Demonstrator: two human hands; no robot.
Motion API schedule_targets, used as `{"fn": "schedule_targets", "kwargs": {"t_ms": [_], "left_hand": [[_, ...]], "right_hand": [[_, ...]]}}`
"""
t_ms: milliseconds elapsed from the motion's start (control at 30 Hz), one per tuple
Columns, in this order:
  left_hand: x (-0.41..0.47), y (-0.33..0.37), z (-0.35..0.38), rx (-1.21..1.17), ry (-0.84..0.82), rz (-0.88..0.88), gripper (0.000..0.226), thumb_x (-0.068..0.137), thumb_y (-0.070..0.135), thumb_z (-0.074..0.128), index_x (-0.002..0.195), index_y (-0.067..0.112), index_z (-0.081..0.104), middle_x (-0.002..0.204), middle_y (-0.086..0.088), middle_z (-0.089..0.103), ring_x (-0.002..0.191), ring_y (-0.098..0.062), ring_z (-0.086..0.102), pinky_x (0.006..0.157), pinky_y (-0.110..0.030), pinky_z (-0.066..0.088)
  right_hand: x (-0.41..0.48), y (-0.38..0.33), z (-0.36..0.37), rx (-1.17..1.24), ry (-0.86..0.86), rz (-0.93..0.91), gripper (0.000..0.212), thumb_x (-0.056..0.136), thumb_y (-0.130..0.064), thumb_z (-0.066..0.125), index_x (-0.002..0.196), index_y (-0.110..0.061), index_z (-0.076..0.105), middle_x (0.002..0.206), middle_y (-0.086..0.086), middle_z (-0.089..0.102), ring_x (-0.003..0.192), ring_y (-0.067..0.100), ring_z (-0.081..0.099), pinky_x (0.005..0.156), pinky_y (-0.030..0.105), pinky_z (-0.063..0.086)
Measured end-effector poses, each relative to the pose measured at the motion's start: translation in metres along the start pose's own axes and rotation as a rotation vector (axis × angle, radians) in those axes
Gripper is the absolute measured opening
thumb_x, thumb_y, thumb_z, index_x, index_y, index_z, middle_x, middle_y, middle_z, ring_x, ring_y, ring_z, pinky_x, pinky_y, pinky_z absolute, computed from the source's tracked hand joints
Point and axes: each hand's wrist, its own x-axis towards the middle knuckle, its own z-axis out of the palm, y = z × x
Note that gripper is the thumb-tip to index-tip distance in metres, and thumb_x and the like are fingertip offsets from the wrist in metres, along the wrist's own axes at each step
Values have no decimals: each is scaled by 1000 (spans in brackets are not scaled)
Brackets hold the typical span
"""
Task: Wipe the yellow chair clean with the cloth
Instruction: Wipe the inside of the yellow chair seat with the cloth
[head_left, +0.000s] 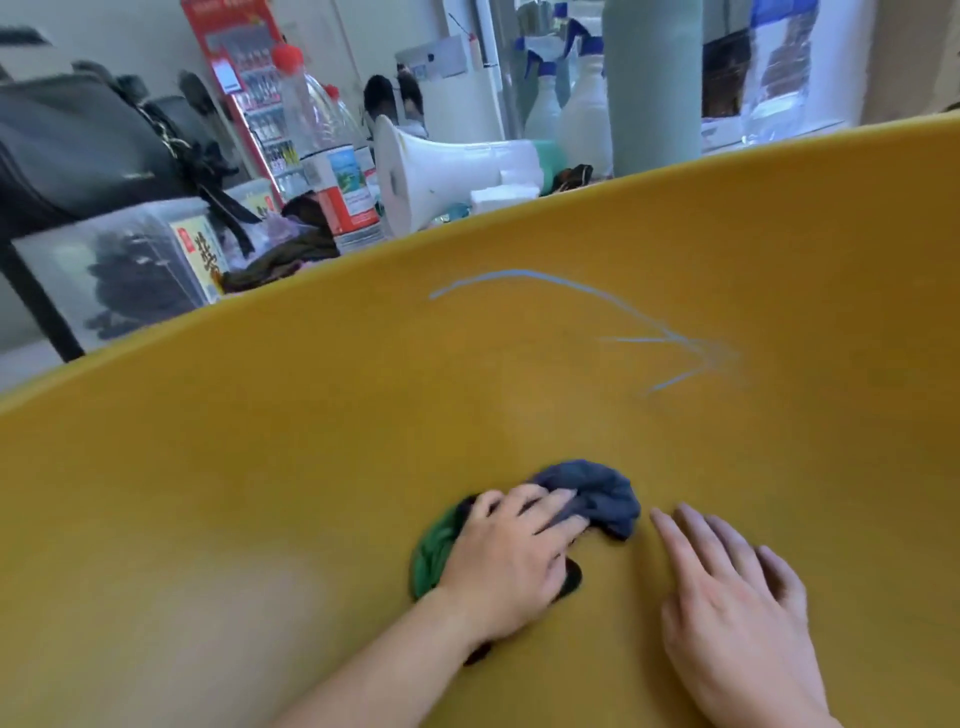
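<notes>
Pressing the cloth (597, 493) flat onto the chair (311, 415) to scrub, the left hand (511, 556) leads; the spread right hand (737, 597) seemingly braces just right.

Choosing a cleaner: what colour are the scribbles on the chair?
Light blue scribbled lines, head view.

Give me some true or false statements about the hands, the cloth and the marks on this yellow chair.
1. The left hand presses on the bunched cloth. True.
2. The right hand holds a spray bottle. False: it lies on the yellow chair with straight fingers, holding nothing.
3. Blue marks show on the chair beyond both hands. True.
4. The cloth covers the blue marks. False: it lies apart from them, nearer the person.
5. A white megaphone lies behind the chair's edge. True.
</notes>
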Motion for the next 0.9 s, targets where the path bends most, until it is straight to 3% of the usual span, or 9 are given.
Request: {"fn": "schedule_targets", "kwargs": {"t_ms": [67,200,233,333,400,533,667,767,900], "left_hand": [[6,-59,-22,174,-15,155,30,86,33,54,115,36,62,134,10,57,114,-17,52,80,-37,49],[11,-128,-57,104,226,-720,41,88,29,59,129,33,55,148,7,43,124,-19,39,92,-45,37],[7,-105,-47,26,220,-769,45,86,30,57,131,32,53,149,5,41,126,-20,39,92,-46,38],[-14,-30,-17,-80,-88,-235,49,82,36,47,130,35,52,148,8,43,126,-18,43,91,-45,44],[-6,-51,-30,-52,-231,-61,44,88,41,43,133,41,47,150,13,39,130,-15,35,95,-43,41],[17,-106,-69,-148,-293,-315,44,98,53,31,142,46,33,157,21,17,140,-11,17,107,-41,22],[21,-117,-92,-296,-244,-268,46,95,18,41,138,32,48,153,9,34,138,-18,27,110,-40,33],[31,-155,-113,-8,98,-393,55,80,9,45,133,24,54,151,-5,39,135,-29,33,108,-48,36],[49,-205,-129,181,52,-584,61,91,28,43,149,27,22,155,-11,26,141,-30,21,117,-44,11]], "right_hand": [[-2,0,1,-16,25,-26,64,68,-28,32,123,-24,64,130,-1,63,122,13,42,101,42,27],[-3,2,1,-53,28,-38,63,68,-26,31,120,-21,66,128,1,64,121,15,41,100,43,26],[-2,0,0,-76,10,-36,63,69,-27,31,121,-22,65,128,2,64,122,16,41,99,45,26],[-5,-3,0,-102,-43,4,62,69,-29,33,122,-25,64,128,0,63,121,15,41,98,47,28],[-5,-2,-2,-108,-87,37,62,69,-31,32,124,-27,62,128,-2,63,121,13,41,98,45,28],[10,-41,-18,-17,-135,38,64,92,-46,36,151,-28,20,158,-1,25,144,17,21,112,39,23],[50,-149,0,246,-133,-107,98,81,-76,27,153,-19,-9,162,5,-9,149,21,-7,119,38,12],[55,-205,41,131,-120,-141,105,78,-74,36,153,-10,2,161,19,0,149,34,6,113,51,27],[69,-191,61,100,161,-303,66,79,-36,45,140,-10,41,143,15,42,124,34,44,86,47,46]]}}
